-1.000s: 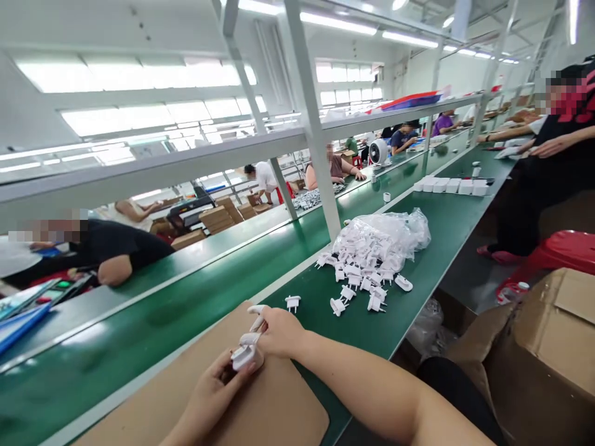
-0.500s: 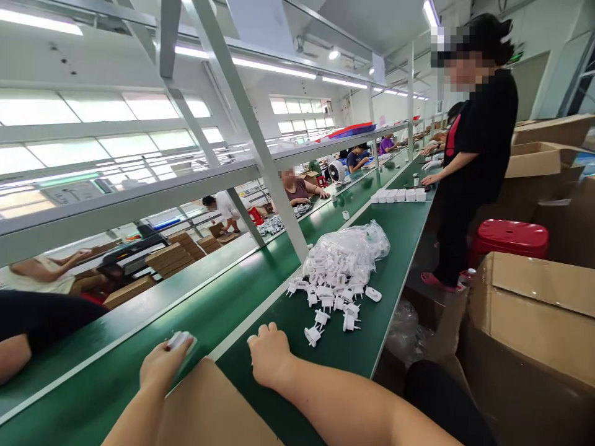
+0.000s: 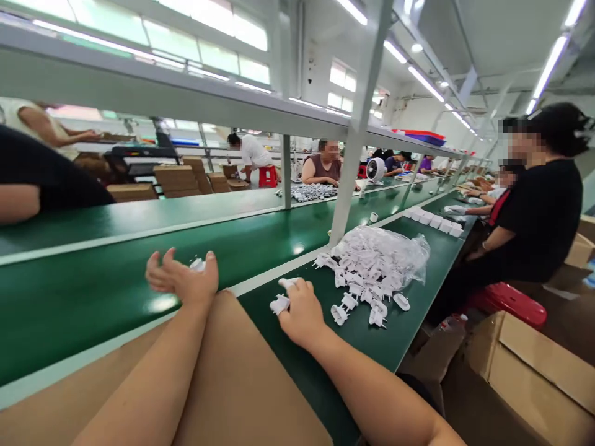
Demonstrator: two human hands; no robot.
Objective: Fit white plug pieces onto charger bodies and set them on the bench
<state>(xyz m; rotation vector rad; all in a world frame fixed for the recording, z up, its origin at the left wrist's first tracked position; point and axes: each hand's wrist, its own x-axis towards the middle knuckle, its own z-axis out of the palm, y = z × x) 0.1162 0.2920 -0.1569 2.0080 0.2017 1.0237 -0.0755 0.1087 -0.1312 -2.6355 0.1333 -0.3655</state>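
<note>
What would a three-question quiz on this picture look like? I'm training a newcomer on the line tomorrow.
1. True or false: the left hand is spread open over the green belt, with a white plug part at its fingers.
2. What does the right hand hold? A) a red stool B) a small white part C) a cardboard box
3. What sits just beyond the loose plug pieces on the bench?

Key:
1. True.
2. B.
3. A clear plastic bag of white plug pieces.
</note>
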